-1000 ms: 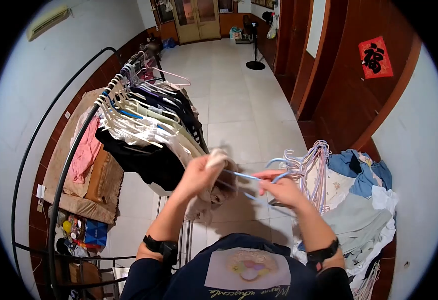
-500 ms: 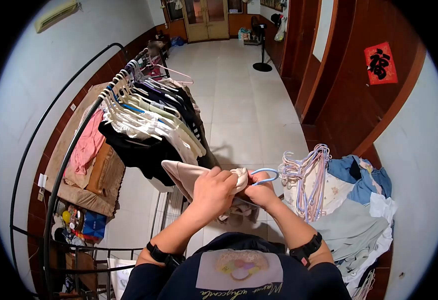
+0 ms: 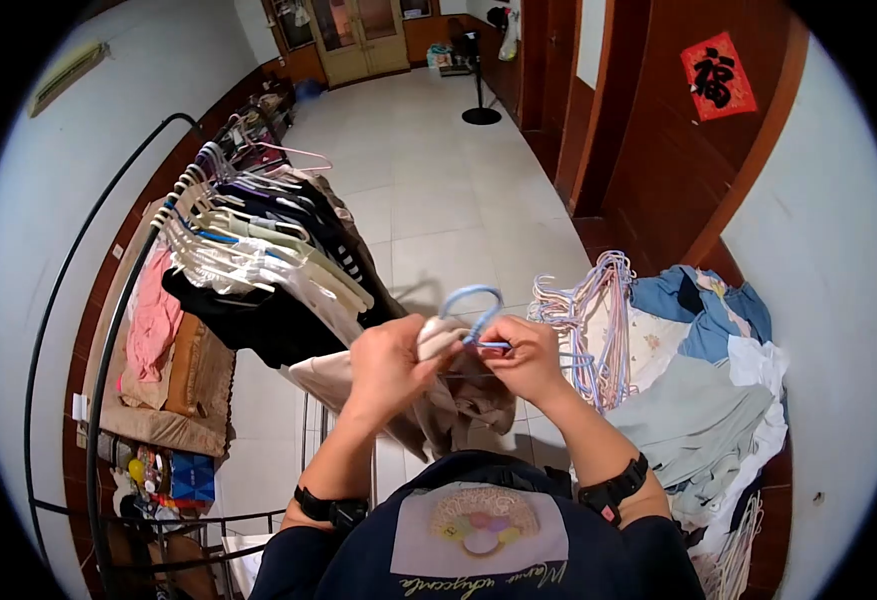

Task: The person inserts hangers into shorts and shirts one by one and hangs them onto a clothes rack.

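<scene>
My left hand [image 3: 390, 365] is closed on the beige garment [image 3: 330, 378], gripping its bunched edge near the middle of the view. Right beside it, my right hand [image 3: 524, 362] pinches a blue hanger [image 3: 472, 292]. The hanger's hook curves up between the two hands, and one arm of it reaches toward the garment's opening. The garment's darker folds hang below both hands. How far the hanger is inside the cloth cannot be made out.
On the left, a black rack [image 3: 133, 275] holds several clothes on hangers. Bunched empty hangers [image 3: 608, 335] lie at the right, beside piled clothes [image 3: 698, 420]. A sofa [image 3: 158, 425] stands behind the rack. A black stand [image 3: 480, 115] is farther off on the floor.
The hanger, first held apart at the right, has come to the garment's opening, its hook now upward. The garment has been spread and turned between my hands. The view has shifted slightly.
</scene>
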The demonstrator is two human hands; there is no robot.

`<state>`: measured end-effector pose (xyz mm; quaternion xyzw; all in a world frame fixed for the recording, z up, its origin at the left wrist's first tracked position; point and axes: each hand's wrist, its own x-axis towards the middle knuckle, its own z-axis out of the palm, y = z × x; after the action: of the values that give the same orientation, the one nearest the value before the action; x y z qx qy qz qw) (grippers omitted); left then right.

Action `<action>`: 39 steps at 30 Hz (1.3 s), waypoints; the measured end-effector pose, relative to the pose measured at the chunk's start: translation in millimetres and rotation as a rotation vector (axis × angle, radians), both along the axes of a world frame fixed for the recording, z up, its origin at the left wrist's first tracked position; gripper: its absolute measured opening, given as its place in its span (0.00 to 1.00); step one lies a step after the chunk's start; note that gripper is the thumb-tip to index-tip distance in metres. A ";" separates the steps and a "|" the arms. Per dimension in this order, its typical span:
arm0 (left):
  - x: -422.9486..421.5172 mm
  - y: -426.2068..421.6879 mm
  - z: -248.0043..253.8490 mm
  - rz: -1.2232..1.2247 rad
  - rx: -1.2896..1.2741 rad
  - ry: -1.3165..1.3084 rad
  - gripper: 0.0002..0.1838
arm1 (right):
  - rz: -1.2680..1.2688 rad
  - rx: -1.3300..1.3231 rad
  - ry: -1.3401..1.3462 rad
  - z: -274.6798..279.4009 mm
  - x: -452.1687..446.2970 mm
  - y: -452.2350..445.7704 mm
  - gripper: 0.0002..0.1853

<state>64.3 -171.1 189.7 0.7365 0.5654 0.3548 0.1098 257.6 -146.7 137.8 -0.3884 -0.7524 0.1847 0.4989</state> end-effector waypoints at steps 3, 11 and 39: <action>-8.9 3.5 1.6 0.029 -0.042 -0.221 0.15 | -0.158 0.049 -0.163 -9.2 27.3 -0.5 0.07; -25.5 -4.7 25.3 0.012 0.008 -0.300 0.13 | -0.289 -0.371 0.468 -85.9 69.8 10.8 0.11; -73.1 -33.3 -7.1 0.040 -0.026 -0.440 0.16 | 0.227 -0.959 1.050 -117.7 23.0 2.9 0.07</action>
<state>-8.7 -204.4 182.6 0.6286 0.5469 0.5014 0.2331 280.7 -143.8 20.1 -0.3443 -0.2851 0.7077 0.5471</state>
